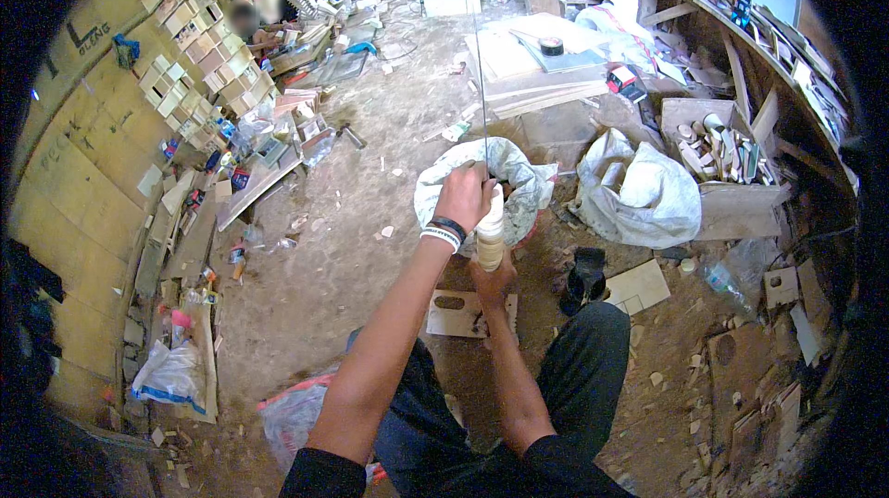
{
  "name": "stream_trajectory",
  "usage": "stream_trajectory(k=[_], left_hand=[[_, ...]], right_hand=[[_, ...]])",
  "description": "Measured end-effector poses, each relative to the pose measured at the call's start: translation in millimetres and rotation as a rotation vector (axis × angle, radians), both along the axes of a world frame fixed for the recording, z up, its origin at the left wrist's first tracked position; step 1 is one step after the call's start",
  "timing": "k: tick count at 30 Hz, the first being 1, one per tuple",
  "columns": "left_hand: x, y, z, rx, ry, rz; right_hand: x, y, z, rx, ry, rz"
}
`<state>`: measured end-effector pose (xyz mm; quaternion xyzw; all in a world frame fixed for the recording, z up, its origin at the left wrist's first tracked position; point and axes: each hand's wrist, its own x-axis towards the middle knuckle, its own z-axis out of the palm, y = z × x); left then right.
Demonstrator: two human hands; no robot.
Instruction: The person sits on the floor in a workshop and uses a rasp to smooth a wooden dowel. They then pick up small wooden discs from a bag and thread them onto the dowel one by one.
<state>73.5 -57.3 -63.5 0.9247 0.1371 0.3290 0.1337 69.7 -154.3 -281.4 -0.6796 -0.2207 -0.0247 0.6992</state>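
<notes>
My left hand, with bands round its wrist, is closed above the mouth of an open white woven sack. A bit of tan wood shows at its top, but what its fingers grip is mostly hidden. From beside it a thin, straight dark line, a cord or wire, rises to the top of the picture. Just below, my right hand is closed round the lower end of an upright white-and-tan banded cylinder. Under my right wrist, between my knees, lies a light wooden board with a slot.
A second white sack stands right of the first, before a wooden box of offcuts. Low boards lie ahead. Stacked wooden boxes line the left wall, where another person sits. Wood scraps litter the dirt floor.
</notes>
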Motion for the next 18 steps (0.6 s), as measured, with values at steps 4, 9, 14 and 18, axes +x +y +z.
stream_trajectory(k=[4,9,14,18], left_hand=[[-5,-1,2,-0.004,-0.011,-0.001],[-8,-7,2,-0.018,-0.018,-0.002],[-10,-9,4,-0.017,-0.058,-0.048],[-14,-6,6,-0.018,0.123,0.044]], right_hand=[[-22,-16,-74,-0.318,0.166,-0.059],[-27,-26,-156,-0.312,0.295,0.097],[-24,-48,-171,-0.481,0.225,0.184],[12,-42,-147,-0.976,0.278,0.508]])
